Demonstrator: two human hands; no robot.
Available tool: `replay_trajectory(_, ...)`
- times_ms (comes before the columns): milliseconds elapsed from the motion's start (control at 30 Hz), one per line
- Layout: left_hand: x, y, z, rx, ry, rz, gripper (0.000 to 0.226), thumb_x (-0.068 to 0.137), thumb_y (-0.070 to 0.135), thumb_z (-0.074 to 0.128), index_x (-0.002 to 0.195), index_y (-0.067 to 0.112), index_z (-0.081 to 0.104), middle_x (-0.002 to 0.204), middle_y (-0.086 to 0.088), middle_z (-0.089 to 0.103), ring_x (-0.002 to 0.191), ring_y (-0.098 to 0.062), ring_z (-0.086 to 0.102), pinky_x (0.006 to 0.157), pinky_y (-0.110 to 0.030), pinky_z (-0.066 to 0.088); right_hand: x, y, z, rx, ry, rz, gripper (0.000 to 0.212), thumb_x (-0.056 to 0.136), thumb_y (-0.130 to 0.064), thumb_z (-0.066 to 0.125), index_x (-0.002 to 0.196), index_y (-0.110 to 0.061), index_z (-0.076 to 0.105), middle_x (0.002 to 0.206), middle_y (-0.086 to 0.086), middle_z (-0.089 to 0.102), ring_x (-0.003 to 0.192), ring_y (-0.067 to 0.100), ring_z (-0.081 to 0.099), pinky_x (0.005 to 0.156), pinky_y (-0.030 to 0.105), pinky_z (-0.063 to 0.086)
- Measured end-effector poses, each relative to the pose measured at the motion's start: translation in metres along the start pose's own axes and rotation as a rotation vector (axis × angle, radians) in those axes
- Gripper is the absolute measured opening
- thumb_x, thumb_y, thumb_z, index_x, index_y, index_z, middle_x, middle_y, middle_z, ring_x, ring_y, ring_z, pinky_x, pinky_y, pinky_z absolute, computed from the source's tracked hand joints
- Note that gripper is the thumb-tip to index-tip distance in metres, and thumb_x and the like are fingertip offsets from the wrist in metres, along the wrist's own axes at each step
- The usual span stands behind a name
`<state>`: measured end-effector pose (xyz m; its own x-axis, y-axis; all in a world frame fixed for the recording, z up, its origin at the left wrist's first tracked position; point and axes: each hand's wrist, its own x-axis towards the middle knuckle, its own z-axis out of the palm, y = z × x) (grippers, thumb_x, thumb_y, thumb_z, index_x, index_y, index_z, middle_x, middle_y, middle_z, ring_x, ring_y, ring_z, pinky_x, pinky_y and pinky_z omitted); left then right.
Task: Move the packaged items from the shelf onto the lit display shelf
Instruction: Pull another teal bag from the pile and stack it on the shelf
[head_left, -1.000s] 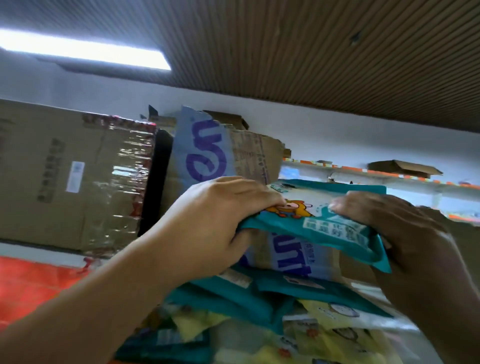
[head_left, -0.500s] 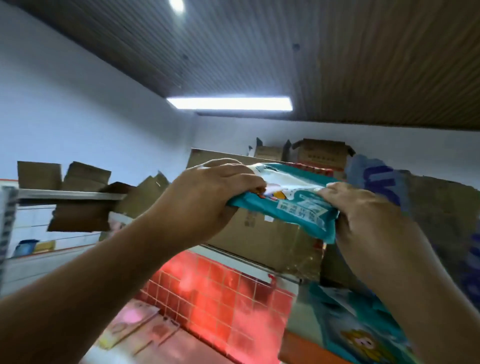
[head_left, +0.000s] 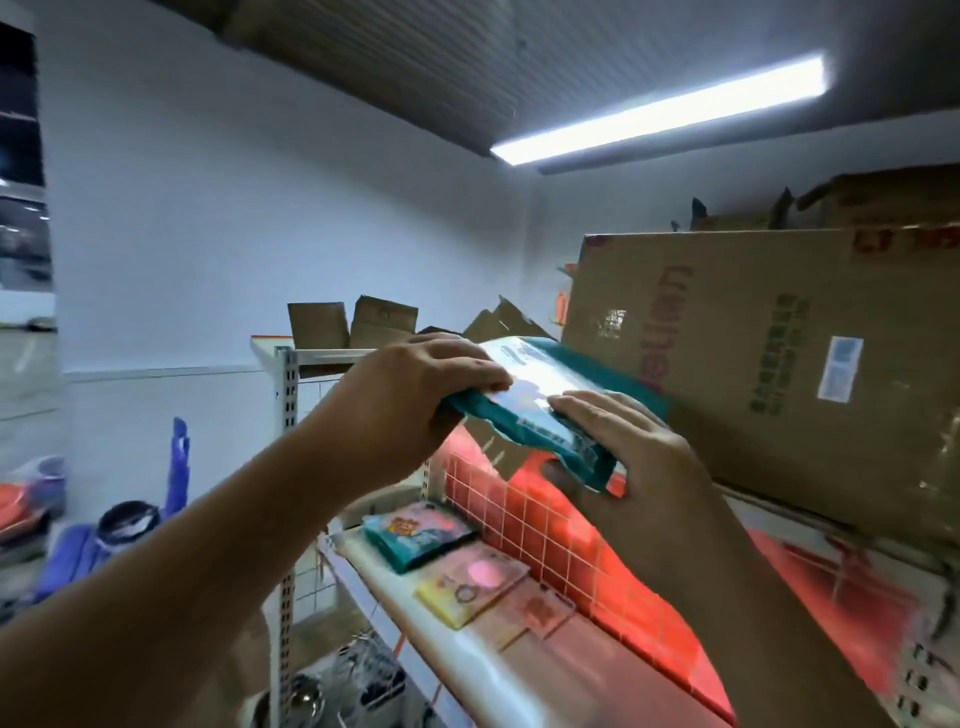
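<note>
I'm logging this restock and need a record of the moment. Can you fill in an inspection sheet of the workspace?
Surface: lit display shelf, white deck with a red-lit grid back panel.
Job's things: teal package held in the air above the shelf; on the deck lie a teal pack, a yellow pack and a pink pack.
Clutter: large cardboard box on the level above, at right; small open boxes on top of the rack.
Grippers: left hand and right hand grip opposite ends of the teal package.
Cables: nothing seen.
Surroundings: white wall, ceiling strip light; the lower left is too blurred to identify anything.
</note>
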<state>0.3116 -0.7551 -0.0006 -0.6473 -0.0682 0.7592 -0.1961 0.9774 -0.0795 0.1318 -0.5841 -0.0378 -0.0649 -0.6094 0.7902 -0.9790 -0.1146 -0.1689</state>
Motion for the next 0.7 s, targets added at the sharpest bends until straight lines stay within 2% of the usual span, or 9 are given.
replay_trajectory(67, -0.008, -0.02, 0.013, 0.032, -0.046, -0.015, 0.043, 0.089, 0.011, 0.072, 0.128, 0.029, 0.069, 0.131, 0.007, 0.067, 0.119, -0.009, 0.062, 0.096, -0.03, 0.056, 0.002, 0.012, 0.031, 0.06, -0.025, 0.01, 0.059, 0.084, -0.056, 0.067, 0.135, -0.027, 0.062, 0.138, -0.016, 0.058, 0.133, 0.009, 0.049, 0.113, 0.033, 0.04)
replay_trajectory(100, -0.011, -0.031, 0.02, 0.046, -0.07, -0.029, 0.044, 0.089, 0.013, 0.073, 0.128, 0.03, 0.068, 0.131, 0.007, 0.067, 0.12, -0.009, 0.062, 0.095, -0.031, 0.057, 0.003, 0.02, 0.047, 0.085, -0.038, 0.025, 0.061, 0.084, -0.058, 0.066, 0.137, -0.029, 0.061, 0.14, -0.014, 0.057, 0.136, 0.011, 0.047, 0.114, 0.036, 0.04)
replay_trajectory(167, -0.015, -0.052, 0.036, 0.071, -0.103, -0.068, 0.045, 0.088, 0.017, 0.075, 0.129, 0.033, 0.068, 0.133, 0.009, 0.065, 0.12, -0.009, 0.061, 0.094, -0.03, 0.057, 0.007, 0.037, 0.08, 0.108, -0.07, 0.05, 0.061, 0.082, -0.043, 0.073, 0.14, -0.031, 0.057, 0.145, -0.013, 0.054, 0.14, 0.015, 0.042, 0.115, 0.042, 0.039)
replay_trajectory(267, -0.018, -0.079, 0.06, 0.08, -0.142, -0.126, 0.046, 0.088, 0.021, 0.076, 0.131, 0.035, 0.067, 0.135, 0.011, 0.064, 0.121, -0.008, 0.059, 0.094, -0.026, 0.055, 0.014, 0.061, 0.124, 0.142, -0.073, 0.072, 0.067, 0.081, -0.025, 0.081, 0.142, -0.032, 0.055, 0.148, -0.012, 0.051, 0.144, 0.019, 0.037, 0.116, 0.04, 0.036)
replay_trajectory(367, -0.019, -0.103, 0.085, 0.087, -0.198, -0.222, 0.049, 0.086, 0.017, 0.078, 0.13, 0.034, 0.068, 0.133, 0.014, 0.064, 0.116, -0.008, 0.061, 0.088, -0.034, 0.06, 0.022, 0.084, 0.168, 0.206, -0.097, 0.104, 0.068, 0.08, -0.015, 0.082, 0.141, -0.031, 0.056, 0.147, -0.011, 0.052, 0.144, 0.02, 0.037, 0.114, 0.04, 0.038)
replay_trajectory(467, -0.029, -0.133, 0.109, 0.083, -0.248, -0.308, 0.05, 0.084, 0.019, 0.078, 0.13, 0.035, 0.067, 0.134, 0.018, 0.063, 0.119, -0.007, 0.059, 0.087, -0.035, 0.06, 0.027, 0.102, 0.208, 0.234, -0.14, 0.088, 0.071, 0.077, -0.01, 0.084, 0.139, -0.032, 0.057, 0.146, -0.011, 0.052, 0.144, 0.022, 0.038, 0.114, 0.042, 0.038)
replay_trajectory(533, -0.038, -0.151, 0.122, 0.076, -0.291, -0.349, 0.049, 0.085, 0.022, 0.076, 0.131, 0.037, 0.065, 0.135, 0.019, 0.061, 0.122, -0.006, 0.056, 0.09, -0.035, 0.059, 0.03, 0.111, 0.229, 0.227, -0.175, 0.069, 0.073, 0.075, -0.008, 0.085, 0.139, -0.03, 0.057, 0.145, -0.01, 0.052, 0.143, 0.025, 0.04, 0.113, 0.037, 0.035)
replay_trajectory(600, -0.046, -0.167, 0.134, 0.065, -0.32, -0.39, 0.049, 0.088, 0.025, 0.074, 0.133, 0.037, 0.063, 0.136, 0.019, 0.06, 0.124, -0.005, 0.053, 0.094, -0.036, 0.057, 0.033, 0.12, 0.251, 0.221, -0.207, 0.047, 0.074, 0.075, -0.007, 0.085, 0.14, -0.028, 0.056, 0.145, -0.008, 0.051, 0.142, 0.028, 0.04, 0.112, 0.038, 0.035)
replay_trajectory(700, -0.061, -0.194, 0.153, 0.056, -0.335, -0.411, 0.049, 0.09, 0.024, 0.072, 0.135, 0.038, 0.062, 0.138, 0.02, 0.058, 0.126, -0.004, 0.051, 0.097, -0.032, 0.055, 0.039, 0.127, 0.279, 0.227, -0.29, 0.031, 0.076, 0.081, -0.012, 0.081, 0.143, -0.038, 0.047, 0.149, -0.014, 0.044, 0.146, 0.023, 0.031, 0.113, 0.041, 0.035)
